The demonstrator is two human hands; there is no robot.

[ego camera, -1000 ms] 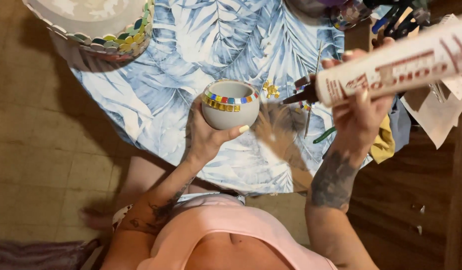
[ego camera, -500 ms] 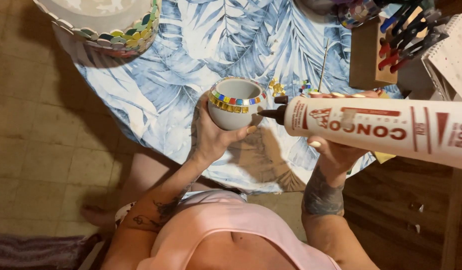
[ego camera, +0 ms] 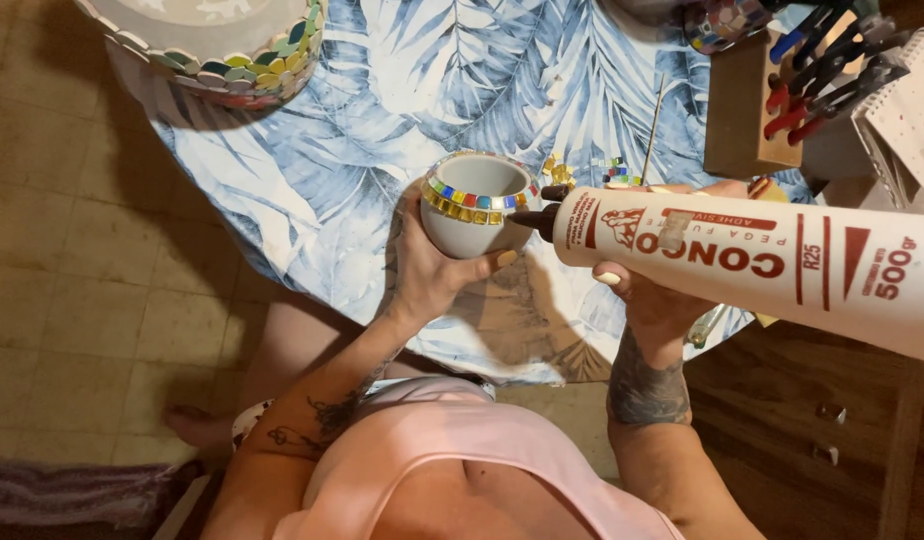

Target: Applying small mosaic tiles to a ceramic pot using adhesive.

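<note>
A round table with a blue leaf cloth (ego camera: pixel 312 180) stands far from the person. Over its near edge the right hand (ego camera: pixel 654 292) is closed around a big white glue bottle (ego camera: pixel 772 262), the dark nozzle touching the rim of a small white pot (ego camera: pixel 474 208). The left hand (ego camera: pixel 427 272) is wrapped around this pot, which has a band of coloured tiles.

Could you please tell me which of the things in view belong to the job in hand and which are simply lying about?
In use:
- small white pot with a coloured tile band, in the left hand
- glue bottle, in the right hand, nozzle at the pot's rim
- loose tiles on the tablecloth

Lying about:
- large mosaic pot
- tool rack
- thin stick
</note>
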